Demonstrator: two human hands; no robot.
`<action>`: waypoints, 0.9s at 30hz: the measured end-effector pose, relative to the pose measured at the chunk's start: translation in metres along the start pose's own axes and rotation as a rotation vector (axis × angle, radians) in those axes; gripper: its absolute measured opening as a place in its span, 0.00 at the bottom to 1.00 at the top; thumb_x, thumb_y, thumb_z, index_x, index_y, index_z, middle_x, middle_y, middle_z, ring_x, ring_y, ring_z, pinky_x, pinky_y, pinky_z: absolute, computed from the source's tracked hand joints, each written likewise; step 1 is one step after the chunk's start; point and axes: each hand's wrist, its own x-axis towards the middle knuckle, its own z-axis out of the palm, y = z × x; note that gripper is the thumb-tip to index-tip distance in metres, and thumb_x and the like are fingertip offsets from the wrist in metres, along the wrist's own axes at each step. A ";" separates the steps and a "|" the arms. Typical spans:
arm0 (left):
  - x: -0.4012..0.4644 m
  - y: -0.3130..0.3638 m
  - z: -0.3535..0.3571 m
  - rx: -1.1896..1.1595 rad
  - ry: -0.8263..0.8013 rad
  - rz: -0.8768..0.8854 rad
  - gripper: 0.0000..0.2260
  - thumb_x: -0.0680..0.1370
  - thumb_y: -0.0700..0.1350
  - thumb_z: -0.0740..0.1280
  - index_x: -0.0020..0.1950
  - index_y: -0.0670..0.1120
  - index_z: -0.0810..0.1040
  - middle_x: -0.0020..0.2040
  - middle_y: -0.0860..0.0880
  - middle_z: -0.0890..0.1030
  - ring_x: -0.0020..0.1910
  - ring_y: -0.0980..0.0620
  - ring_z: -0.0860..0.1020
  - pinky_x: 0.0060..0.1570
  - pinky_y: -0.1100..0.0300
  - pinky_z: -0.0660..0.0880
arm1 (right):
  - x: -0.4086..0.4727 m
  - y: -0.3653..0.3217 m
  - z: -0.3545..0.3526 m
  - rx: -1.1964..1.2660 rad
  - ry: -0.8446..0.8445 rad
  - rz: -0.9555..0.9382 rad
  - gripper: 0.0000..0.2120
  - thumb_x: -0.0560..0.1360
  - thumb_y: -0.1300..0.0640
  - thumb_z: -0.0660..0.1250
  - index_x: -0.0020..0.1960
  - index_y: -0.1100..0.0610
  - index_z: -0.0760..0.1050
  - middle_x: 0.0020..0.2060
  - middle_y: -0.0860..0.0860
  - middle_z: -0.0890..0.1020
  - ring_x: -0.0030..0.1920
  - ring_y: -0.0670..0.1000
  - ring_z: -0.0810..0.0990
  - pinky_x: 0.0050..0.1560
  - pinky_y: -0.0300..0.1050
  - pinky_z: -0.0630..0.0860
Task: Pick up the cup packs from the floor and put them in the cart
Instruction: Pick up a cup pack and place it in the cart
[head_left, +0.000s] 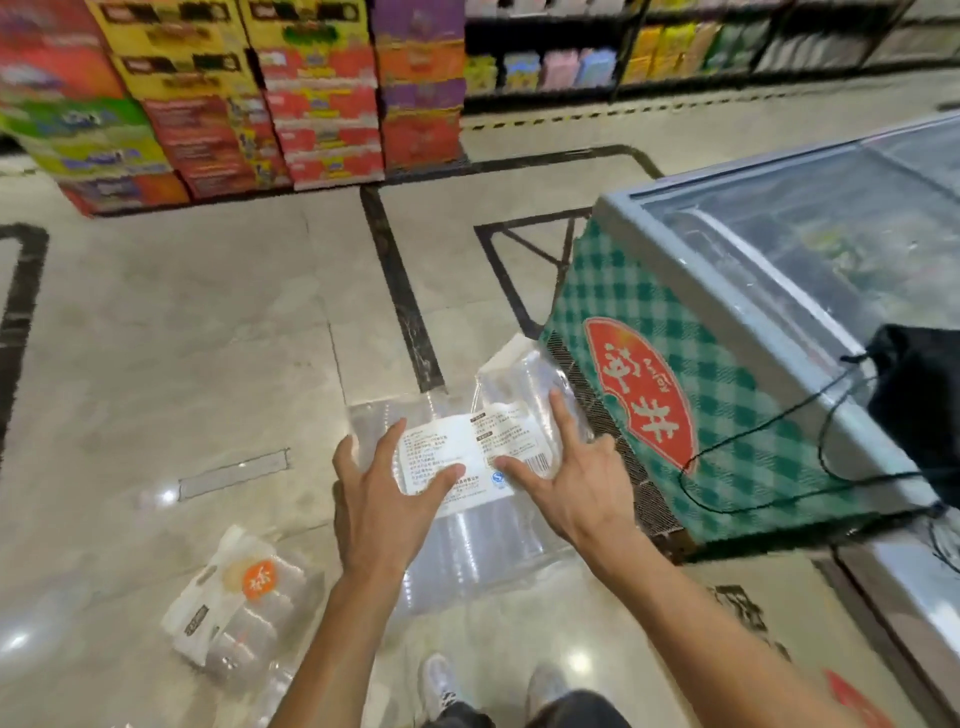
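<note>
From the head camera, the only view, a clear cup pack (467, 467) with a white printed label lies under both hands at the centre of the frame, its far end up toward one o'clock against the green-checked freezer (675, 364). The left hand (387, 499) lies on the pack's left half with fingers spread and nearly straight, grasping nothing; the right hand (563, 480) lies flat on the right half in the same way, index finger pointing to twelve o'clock. Whether the pack is lifted or lies on the floor (182, 338) cannot be told. A second cup pack (244, 592), with an orange round mark, lies on the tiles at seven o'clock, well apart from the hands. No cart shows. The likely trouble is slip: the film looks slick and the palms only press, so the pack may slide or sag out unless the fingers curl under its edges. The black cord (779, 452) hanging down the freezer at three o'clock could snag a rising wrist.
</note>
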 end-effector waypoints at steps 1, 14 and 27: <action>-0.006 0.013 0.005 0.005 -0.024 0.043 0.42 0.66 0.76 0.71 0.78 0.67 0.65 0.81 0.52 0.55 0.76 0.41 0.68 0.70 0.43 0.71 | -0.008 0.017 -0.006 0.015 0.021 0.041 0.55 0.62 0.12 0.45 0.81 0.35 0.33 0.52 0.64 0.76 0.47 0.59 0.78 0.50 0.51 0.75; -0.213 0.183 0.132 0.135 -0.363 0.524 0.42 0.67 0.75 0.72 0.78 0.64 0.66 0.81 0.46 0.57 0.76 0.39 0.66 0.69 0.41 0.71 | -0.202 0.290 -0.053 0.266 0.254 0.547 0.55 0.63 0.12 0.50 0.81 0.36 0.39 0.62 0.62 0.78 0.57 0.62 0.79 0.55 0.55 0.78; -0.511 0.269 0.277 0.182 -0.707 0.951 0.43 0.66 0.78 0.69 0.78 0.63 0.67 0.79 0.43 0.61 0.76 0.39 0.67 0.70 0.44 0.70 | -0.477 0.520 -0.067 0.360 0.425 1.002 0.54 0.65 0.14 0.52 0.83 0.37 0.39 0.66 0.62 0.79 0.69 0.67 0.73 0.64 0.60 0.75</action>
